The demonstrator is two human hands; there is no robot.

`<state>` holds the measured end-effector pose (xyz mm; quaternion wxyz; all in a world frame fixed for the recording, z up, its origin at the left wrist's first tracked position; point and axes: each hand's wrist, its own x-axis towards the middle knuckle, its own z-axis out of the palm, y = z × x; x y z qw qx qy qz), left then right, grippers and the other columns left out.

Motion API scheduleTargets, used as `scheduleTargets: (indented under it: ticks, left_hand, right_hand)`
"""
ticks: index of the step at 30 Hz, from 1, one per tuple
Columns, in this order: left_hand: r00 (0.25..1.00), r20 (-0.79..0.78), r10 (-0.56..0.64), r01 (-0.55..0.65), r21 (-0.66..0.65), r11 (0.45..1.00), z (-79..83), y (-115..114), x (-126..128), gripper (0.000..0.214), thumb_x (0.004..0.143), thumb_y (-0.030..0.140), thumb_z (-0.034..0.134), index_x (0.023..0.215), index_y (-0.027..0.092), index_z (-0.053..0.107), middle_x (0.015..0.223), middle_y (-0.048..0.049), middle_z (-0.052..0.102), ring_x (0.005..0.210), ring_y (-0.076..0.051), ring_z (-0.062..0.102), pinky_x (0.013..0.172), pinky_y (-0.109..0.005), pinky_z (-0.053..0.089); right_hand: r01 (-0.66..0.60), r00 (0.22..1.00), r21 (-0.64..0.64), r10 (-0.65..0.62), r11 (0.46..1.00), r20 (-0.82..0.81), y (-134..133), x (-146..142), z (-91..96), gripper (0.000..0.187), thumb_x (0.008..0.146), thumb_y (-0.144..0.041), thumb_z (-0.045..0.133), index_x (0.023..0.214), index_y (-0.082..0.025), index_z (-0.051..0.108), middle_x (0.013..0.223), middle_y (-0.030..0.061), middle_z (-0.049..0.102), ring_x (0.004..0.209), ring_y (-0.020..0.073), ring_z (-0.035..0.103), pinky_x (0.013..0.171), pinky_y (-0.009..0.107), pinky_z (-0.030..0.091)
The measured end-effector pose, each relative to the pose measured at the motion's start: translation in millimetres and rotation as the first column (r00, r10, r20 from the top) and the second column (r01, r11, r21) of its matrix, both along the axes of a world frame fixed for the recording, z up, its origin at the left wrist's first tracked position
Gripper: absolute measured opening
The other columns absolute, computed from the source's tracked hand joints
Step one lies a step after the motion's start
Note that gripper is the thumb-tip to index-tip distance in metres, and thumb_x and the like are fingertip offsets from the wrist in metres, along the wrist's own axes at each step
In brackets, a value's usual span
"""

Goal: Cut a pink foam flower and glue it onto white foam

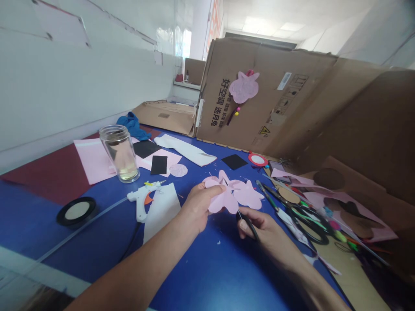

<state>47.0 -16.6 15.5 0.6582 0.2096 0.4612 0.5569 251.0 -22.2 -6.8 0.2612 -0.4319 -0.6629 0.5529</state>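
Note:
My left hand [196, 208] pinches a pink flower-shaped cutout [228, 202] between thumb and fingers, above the blue table. In my right hand [262, 225] is a pair of black-handled scissors [249, 226], its fingers closed round the handles. The metal blades meet the lower edge of the cutout; part of them is hidden behind it. Just beyond, on the table, lies another pink cutout [251, 195] with a pointed, wavy outline. Small paper scraps are scattered around both.
To the left are a glue gun [141, 201], a glass jar [119, 153] of pale liquid and a black tape roll [77, 211]. Larger scissors [309, 222] and pink offcuts [353, 211] crowd the right. A cardboard panel [259, 116] stands at the back.

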Motion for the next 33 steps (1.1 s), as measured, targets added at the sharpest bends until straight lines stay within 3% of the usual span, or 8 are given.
scheduleTargets:
  ticks: [7,11,14,21,25,28,33]
  left_hand:
    - [0.998,0.01,0.066,-0.066,-0.007,0.998,1.7,3,-4,0.022,0.08,0.02,0.081,0.101,0.016,0.078,0.093,-0.0103,0.081,0.072,-0.02,0.073,0.059,-0.029,0.054]
    - [0.995,0.01,0.099,-0.099,-0.018,0.995,1.7,6,-7,0.022,0.081,0.019,0.08,0.102,0.016,0.077,0.092,-0.0097,0.081,0.071,-0.021,0.074,0.057,-0.029,0.056]
    - [0.994,0.015,0.106,-0.106,-0.03,0.994,-0.7,8,-10,0.023,0.083,0.022,0.08,0.105,0.016,0.076,0.094,-0.0101,0.081,0.072,-0.021,0.075,0.058,-0.029,0.058]
    - [0.971,-0.156,-0.182,0.176,-0.054,0.983,-12.3,9,-8,0.017,0.085,0.021,0.078,0.1,0.014,0.076,0.084,-0.0107,0.077,0.062,-0.018,0.069,0.05,-0.027,0.055]
    - [0.96,-0.172,-0.223,0.224,-0.013,0.975,-17.3,6,-1,0.016,0.087,0.021,0.077,0.102,0.014,0.077,0.087,-0.0108,0.077,0.065,-0.018,0.07,0.052,-0.026,0.057]
    - [0.954,-0.188,-0.235,0.24,0.003,0.971,-20.1,3,5,0.016,0.088,0.023,0.078,0.1,0.013,0.077,0.089,-0.0109,0.077,0.068,-0.018,0.072,0.055,-0.025,0.057]
    - [0.915,-0.255,-0.312,0.325,0.008,0.946,-19.2,-1,10,0.021,0.083,0.03,0.082,0.096,0.014,0.077,0.083,-0.009,0.075,0.063,-0.016,0.067,0.056,-0.026,0.054]
  right_hand:
    - [0.005,1.0,-0.027,-0.005,1.0,0.024,4,2,-7.3,0.06,0.088,-0.065,0.078,0.124,-0.016,0.075,0.074,-0.0011,0.063,0.071,0.0168,0.054,0.071,0.03,0.04]
    - [0.028,0.998,-0.01,-0.027,1.0,0.055,4,2,-8.6,0.062,0.085,-0.064,0.08,0.124,-0.016,0.077,0.073,-0.0011,0.064,0.072,0.0185,0.058,0.073,0.032,0.044]
    - [0.113,0.991,0.033,-0.115,0.993,0.07,5,3,-7.1,0.067,0.081,-0.066,0.081,0.123,-0.015,0.079,0.07,-0.0002,0.066,0.073,0.0203,0.061,0.073,0.032,0.046]
    - [0.372,0.928,0.009,-0.372,0.928,-0.009,15,8,-9.2,0.079,0.077,-0.073,0.084,0.135,-0.02,0.076,0.091,0.0078,0.081,0.078,0.0209,0.059,0.064,0.029,0.041]
    - [0.377,0.909,-0.098,-0.389,0.921,-0.153,14,3,-14.7,0.075,0.07,-0.063,0.094,0.131,-0.022,0.078,0.087,0.0035,0.078,0.073,0.0172,0.057,0.063,0.027,0.038]
    - [0.335,0.881,-0.181,-0.376,0.925,-0.288,12,-4,-17.8,0.074,0.06,-0.048,0.103,0.123,-0.02,0.078,0.078,-0.0011,0.073,0.072,0.016,0.058,0.07,0.028,0.043]
    - [0.344,0.855,-0.177,-0.386,0.922,-0.347,13,-7,-17.8,0.071,0.055,-0.042,0.105,0.116,-0.02,0.075,0.066,-0.0053,0.066,0.063,0.0147,0.056,0.066,0.029,0.044]
